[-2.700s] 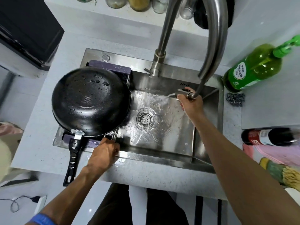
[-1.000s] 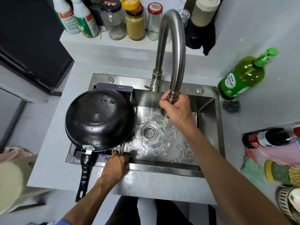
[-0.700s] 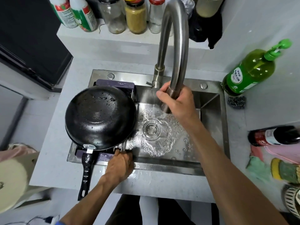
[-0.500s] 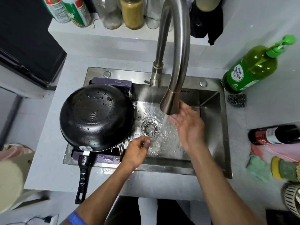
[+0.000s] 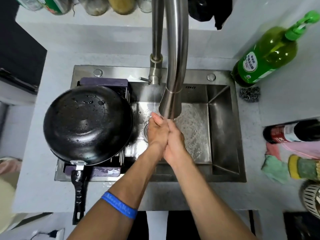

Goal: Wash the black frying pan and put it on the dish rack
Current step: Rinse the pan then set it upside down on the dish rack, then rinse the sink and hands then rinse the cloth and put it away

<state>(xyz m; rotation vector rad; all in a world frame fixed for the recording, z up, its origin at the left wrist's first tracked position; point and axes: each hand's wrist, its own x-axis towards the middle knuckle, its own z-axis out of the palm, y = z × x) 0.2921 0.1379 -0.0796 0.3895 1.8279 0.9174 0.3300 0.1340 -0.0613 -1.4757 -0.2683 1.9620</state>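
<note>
The black frying pan (image 5: 86, 123) lies upside down on the purple dish rack (image 5: 103, 82) over the left half of the sink, wet with droplets, its handle (image 5: 78, 193) sticking out over the counter's front edge. My left hand (image 5: 156, 130) and my right hand (image 5: 174, 142) are pressed palm to palm under the running faucet spout (image 5: 171, 104), fingers straight, holding nothing. Neither hand touches the pan.
The steel sink (image 5: 223, 129) has water running over its bottom. A green soap bottle (image 5: 265, 56) and a steel scourer (image 5: 249, 94) stand at the back right. Bottles, cloths and a sponge (image 5: 303, 167) crowd the right counter. Jars line the back ledge.
My left hand left the rack's front edge and my right hand let go of the spout. Both came together under the stream. The pan has stayed on the rack.
</note>
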